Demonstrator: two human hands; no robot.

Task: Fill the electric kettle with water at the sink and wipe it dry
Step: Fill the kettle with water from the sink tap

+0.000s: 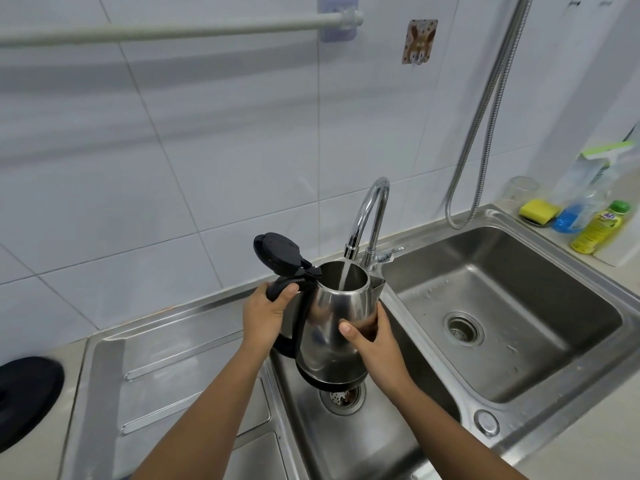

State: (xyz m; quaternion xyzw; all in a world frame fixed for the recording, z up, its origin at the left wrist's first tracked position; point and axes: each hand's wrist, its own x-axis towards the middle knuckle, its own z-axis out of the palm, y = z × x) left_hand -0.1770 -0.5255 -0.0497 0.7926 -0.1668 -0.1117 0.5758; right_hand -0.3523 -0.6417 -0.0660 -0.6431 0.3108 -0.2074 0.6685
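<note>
A stainless steel electric kettle [329,327] with a black handle hangs over the left sink basin [388,441]. Its black lid [277,252] is flipped up and open. My left hand [265,315] is wrapped around the handle. My right hand [372,336] grips the kettle's body on its right side. A stream of water runs from the chrome faucet [369,216] straight into the kettle's open mouth. The left basin's drain shows just below the kettle's base.
The right basin [519,306] has its own drain. A yellow sponge [538,211], bottles [597,232] and a glass stand at the back right. The kettle's black base [27,393] lies at the far left beside the steel drainboard [180,368]. A metal hose hangs on the tiled wall.
</note>
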